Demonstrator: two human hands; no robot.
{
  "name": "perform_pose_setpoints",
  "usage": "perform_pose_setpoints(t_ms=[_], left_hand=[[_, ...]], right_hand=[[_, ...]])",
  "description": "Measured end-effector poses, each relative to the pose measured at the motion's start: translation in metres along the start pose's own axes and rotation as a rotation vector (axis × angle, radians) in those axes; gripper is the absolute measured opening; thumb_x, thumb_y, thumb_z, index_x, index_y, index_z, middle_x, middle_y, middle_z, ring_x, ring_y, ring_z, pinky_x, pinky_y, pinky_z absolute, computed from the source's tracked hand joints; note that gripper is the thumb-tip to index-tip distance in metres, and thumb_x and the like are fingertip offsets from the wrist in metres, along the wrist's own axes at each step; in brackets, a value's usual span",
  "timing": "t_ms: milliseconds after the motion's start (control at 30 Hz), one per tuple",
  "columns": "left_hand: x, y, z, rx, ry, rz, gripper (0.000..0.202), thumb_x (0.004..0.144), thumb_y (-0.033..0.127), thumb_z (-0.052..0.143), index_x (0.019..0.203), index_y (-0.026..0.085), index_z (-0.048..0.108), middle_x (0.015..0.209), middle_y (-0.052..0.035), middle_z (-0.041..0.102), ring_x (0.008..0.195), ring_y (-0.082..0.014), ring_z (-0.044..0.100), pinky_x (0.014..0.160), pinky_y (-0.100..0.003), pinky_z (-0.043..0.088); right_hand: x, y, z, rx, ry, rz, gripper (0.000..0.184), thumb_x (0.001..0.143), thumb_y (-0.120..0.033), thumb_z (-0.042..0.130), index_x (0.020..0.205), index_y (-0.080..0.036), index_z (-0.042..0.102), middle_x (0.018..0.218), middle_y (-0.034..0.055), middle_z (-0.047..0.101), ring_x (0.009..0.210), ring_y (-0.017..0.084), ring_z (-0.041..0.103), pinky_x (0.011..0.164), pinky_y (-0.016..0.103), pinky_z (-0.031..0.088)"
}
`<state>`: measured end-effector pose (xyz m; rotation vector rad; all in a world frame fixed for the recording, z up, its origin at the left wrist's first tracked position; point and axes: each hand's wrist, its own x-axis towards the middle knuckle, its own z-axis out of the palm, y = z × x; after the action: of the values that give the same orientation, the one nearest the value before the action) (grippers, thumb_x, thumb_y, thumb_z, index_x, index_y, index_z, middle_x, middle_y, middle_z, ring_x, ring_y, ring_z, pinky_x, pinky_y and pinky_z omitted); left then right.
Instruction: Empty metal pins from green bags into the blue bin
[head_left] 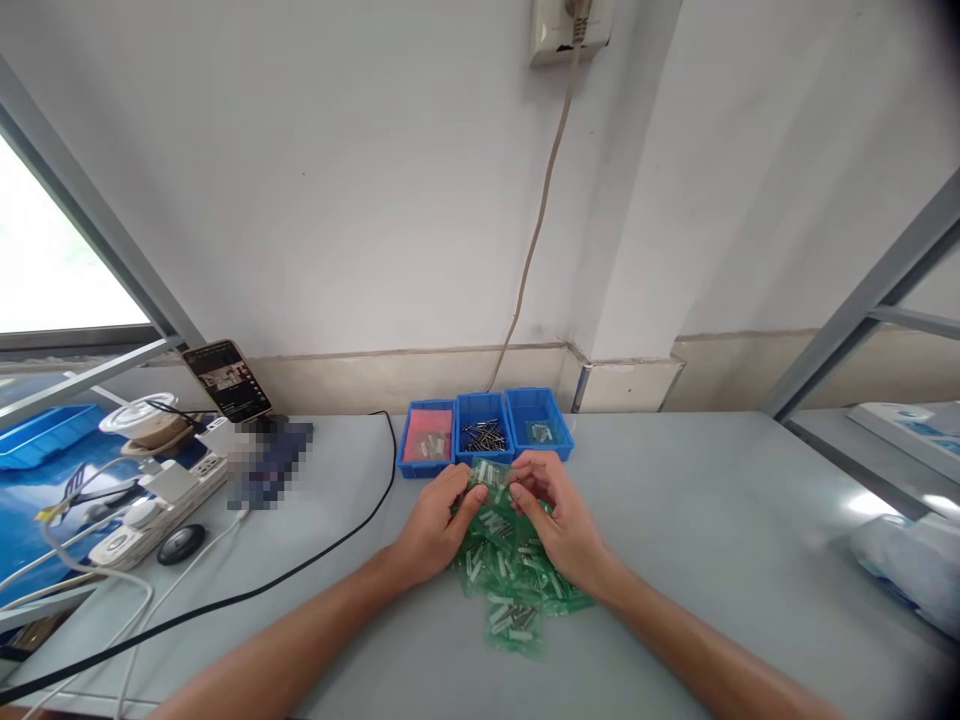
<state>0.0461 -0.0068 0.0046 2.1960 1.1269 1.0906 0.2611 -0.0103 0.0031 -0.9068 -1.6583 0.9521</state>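
Observation:
My left hand [439, 525] and my right hand [559, 520] meet over a heap of small green circuit boards [510, 585] on the grey table [712, 520]. Both hands pinch one green board [491, 472] between their fingertips, held just above the heap. Directly behind them stand three small blue bins in a row: the left bin [427, 438] has a pink liner and small parts, the middle bin [483, 428] holds dark metal pins, the right bin [538, 421] holds a few small pieces.
A black cable [330, 550] curves across the table at the left. Farther left lie a white power strip [161, 500] with plugs, a propped phone [226, 380] and a tape roll [139, 418]. A beige cord [536, 230] hangs down the wall. Plastic-wrapped items [911, 560] lie at the right edge.

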Motion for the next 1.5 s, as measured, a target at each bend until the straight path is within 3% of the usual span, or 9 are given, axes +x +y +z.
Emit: perform_pose_setpoints(t_ms=[100, 300, 500, 700, 867, 967, 1100, 1333, 1500], left_hand=[[-0.001, 0.000, -0.001, -0.005, -0.031, -0.004, 0.040, 0.113, 0.043, 0.040, 0.088, 0.018, 0.060, 0.087, -0.0038, 0.062, 0.083, -0.0183, 0.055, 0.078, -0.030, 0.044], [-0.001, 0.001, 0.000, 0.019, -0.036, -0.058, 0.042, 0.112, 0.046, 0.040, 0.086, 0.018, 0.058, 0.085, -0.0026, 0.061, 0.080, -0.0179, 0.056, 0.076, -0.029, 0.043], [-0.001, 0.004, -0.001, 0.066, -0.040, -0.051, 0.044, 0.113, 0.046, 0.037, 0.089, 0.019, 0.061, 0.086, -0.0032, 0.064, 0.083, -0.0189, 0.058, 0.078, -0.031, 0.044], [0.000, 0.003, -0.003, 0.197, -0.069, 0.120, 0.035, 0.113, 0.038, 0.039, 0.098, 0.019, 0.066, 0.094, -0.0060, 0.070, 0.089, -0.0206, 0.060, 0.087, -0.035, 0.045], [0.000, 0.000, -0.003, 0.294, -0.140, 0.204, 0.033, 0.111, 0.039, 0.045, 0.097, 0.019, 0.068, 0.095, -0.0074, 0.070, 0.088, -0.0210, 0.062, 0.081, -0.035, 0.044], [0.000, 0.000, -0.004, 0.308, -0.165, 0.205, 0.030, 0.109, 0.041, 0.050, 0.101, 0.019, 0.068, 0.100, -0.0076, 0.071, 0.092, -0.0215, 0.063, 0.083, -0.035, 0.044], [0.000, 0.002, -0.006, 0.300, -0.222, 0.221, 0.030, 0.107, 0.047, 0.055, 0.106, 0.021, 0.069, 0.104, -0.0072, 0.071, 0.097, -0.0216, 0.064, 0.086, -0.035, 0.044], [-0.001, 0.005, -0.004, 0.322, -0.224, 0.265, 0.063, 0.085, 0.074, 0.072, 0.117, 0.020, 0.070, 0.115, -0.0110, 0.069, 0.104, -0.0267, 0.064, 0.090, -0.038, 0.046], [-0.002, 0.001, 0.000, 0.304, -0.231, 0.254, 0.067, 0.085, 0.075, 0.071, 0.124, 0.020, 0.069, 0.119, -0.0117, 0.068, 0.108, -0.0280, 0.062, 0.093, -0.039, 0.046]], right_hand=[[0.001, -0.005, -0.004, -0.140, -0.067, -0.055, 0.020, 0.109, -0.034, 0.046, 0.110, -0.028, 0.064, 0.101, 0.0040, 0.065, 0.087, 0.021, 0.063, 0.083, 0.037, 0.052], [0.001, -0.009, -0.006, -0.236, -0.078, -0.124, 0.018, 0.101, -0.022, 0.055, 0.115, -0.028, 0.065, 0.104, 0.0042, 0.065, 0.093, 0.022, 0.062, 0.086, 0.037, 0.052], [0.007, 0.001, -0.011, -0.238, 0.053, -0.062, 0.012, 0.101, -0.035, 0.061, 0.100, -0.026, 0.070, 0.110, 0.0073, 0.063, 0.088, 0.023, 0.062, 0.077, 0.037, 0.053], [0.022, 0.010, -0.021, 0.104, 0.195, 0.196, 0.040, 0.090, -0.062, 0.071, 0.087, -0.024, 0.059, 0.072, -0.0011, 0.064, 0.063, 0.018, 0.061, 0.061, 0.032, 0.052], [0.028, 0.012, -0.026, 0.304, 0.336, 0.346, 0.047, 0.077, -0.064, 0.084, 0.086, -0.023, 0.063, 0.065, -0.0016, 0.066, 0.053, 0.015, 0.056, 0.050, 0.028, 0.049], [0.030, 0.011, -0.027, 0.380, 0.401, 0.344, 0.046, 0.072, -0.060, 0.089, 0.089, -0.022, 0.068, 0.075, 0.0028, 0.074, 0.059, 0.016, 0.061, 0.055, 0.029, 0.054], [0.029, 0.009, -0.027, 0.473, 0.470, 0.353, 0.047, 0.072, -0.055, 0.090, 0.103, -0.024, 0.073, 0.110, 0.0098, 0.080, 0.090, 0.025, 0.073, 0.070, 0.036, 0.062], [0.025, 0.012, -0.028, 0.154, 0.371, 0.258, 0.040, 0.081, -0.058, 0.077, 0.099, -0.023, 0.072, 0.082, 0.0052, 0.074, 0.069, 0.021, 0.064, 0.065, 0.036, 0.056], [0.024, 0.020, -0.023, 0.005, 0.308, 0.205, 0.040, 0.085, -0.060, 0.070, 0.104, -0.025, 0.067, 0.079, 0.0039, 0.071, 0.072, 0.024, 0.065, 0.070, 0.037, 0.055]])
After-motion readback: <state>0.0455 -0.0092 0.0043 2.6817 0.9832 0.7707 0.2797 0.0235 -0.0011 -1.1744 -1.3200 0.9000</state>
